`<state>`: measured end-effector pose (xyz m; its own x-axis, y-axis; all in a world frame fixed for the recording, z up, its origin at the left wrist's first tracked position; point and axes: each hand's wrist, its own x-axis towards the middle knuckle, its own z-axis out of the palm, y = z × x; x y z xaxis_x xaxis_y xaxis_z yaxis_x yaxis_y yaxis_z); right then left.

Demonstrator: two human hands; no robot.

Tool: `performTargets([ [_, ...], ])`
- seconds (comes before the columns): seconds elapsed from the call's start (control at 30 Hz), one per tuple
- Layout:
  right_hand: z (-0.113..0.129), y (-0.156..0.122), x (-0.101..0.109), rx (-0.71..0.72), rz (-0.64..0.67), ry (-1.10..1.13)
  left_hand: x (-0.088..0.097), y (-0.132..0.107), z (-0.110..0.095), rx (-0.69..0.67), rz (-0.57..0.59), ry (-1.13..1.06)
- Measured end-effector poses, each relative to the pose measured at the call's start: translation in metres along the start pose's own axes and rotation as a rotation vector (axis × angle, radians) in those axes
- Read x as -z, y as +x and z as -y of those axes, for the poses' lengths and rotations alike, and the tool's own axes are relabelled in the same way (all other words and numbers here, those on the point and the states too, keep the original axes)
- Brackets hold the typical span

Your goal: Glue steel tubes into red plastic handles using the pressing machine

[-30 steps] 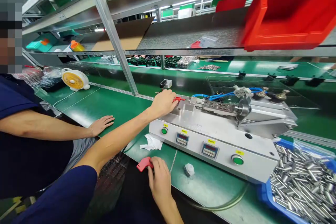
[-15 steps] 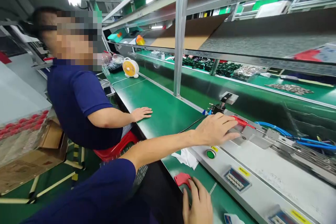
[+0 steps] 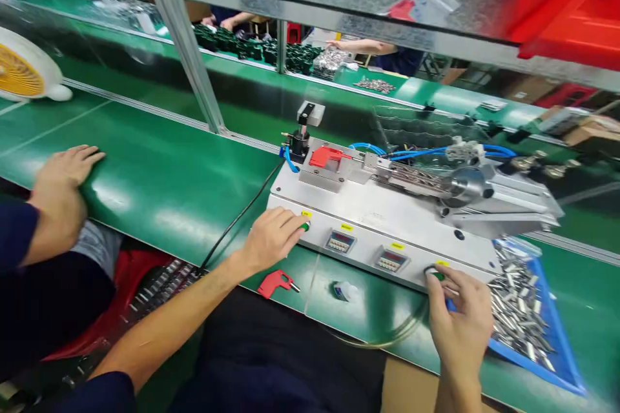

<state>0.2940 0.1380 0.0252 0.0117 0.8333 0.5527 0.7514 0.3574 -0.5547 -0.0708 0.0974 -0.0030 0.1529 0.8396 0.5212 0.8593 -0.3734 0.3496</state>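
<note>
The left hand's (image 3: 274,239) fingers were loosely extended, their tips at the left green button (image 3: 305,226); nothing showed in their hold. The right hand (image 3: 460,310) was partly spread, thumb and forefinger apart around the right green button (image 3: 437,274), gripping nothing visible. Whether either button was pushed in could not be told.

Just beyond the left hand, a red pistol-shaped piece (image 3: 324,156) sat in the metal fixture block (image 3: 322,177) of the bench-top machine (image 3: 372,206), its nose towards a thin rod. Loading therefore looked done; whether the machine's stroke had run was unclear.

Nearer the bench edge lay a second red piece (image 3: 274,283), a metal tip projecting from it, seemingly already fitted. Plenty of metal tubes (image 3: 520,310) were left in the blue bin (image 3: 564,342). Farther left, a co-worker's hand (image 3: 68,168) rested on the green workbench (image 3: 159,174).
</note>
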Motion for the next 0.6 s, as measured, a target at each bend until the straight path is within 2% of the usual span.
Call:
performTargets([
  [0.13,-0.004,0.004,-0.004,-0.038,0.008,0.073,0.015,0.014,-0.003,0.002,0.08,0.016],
  [0.23,-0.002,0.004,-0.003,-0.033,0.004,0.016,0.019,0.022,-0.005,0.077,0.086,-0.003],
  [0.3,0.004,0.0,-0.002,-0.032,0.0,-0.004,0.019,0.019,-0.005,0.117,0.071,-0.045],
  [0.37,0.012,-0.011,-0.002,-0.03,-0.079,-0.025,0.019,0.004,-0.007,0.16,0.035,-0.096],
  [0.43,0.018,-0.029,-0.003,-0.018,-0.217,-0.051,0.018,-0.022,-0.013,0.202,0.025,-0.11],
  [0.5,0.022,-0.05,-0.008,-0.008,-0.285,-0.036,0.013,-0.054,-0.022,0.232,0.099,-0.073],
  [0.6,0.025,-0.079,-0.022,-0.028,-0.201,0.045,0.0,-0.095,-0.037,0.289,0.286,0.019],
])
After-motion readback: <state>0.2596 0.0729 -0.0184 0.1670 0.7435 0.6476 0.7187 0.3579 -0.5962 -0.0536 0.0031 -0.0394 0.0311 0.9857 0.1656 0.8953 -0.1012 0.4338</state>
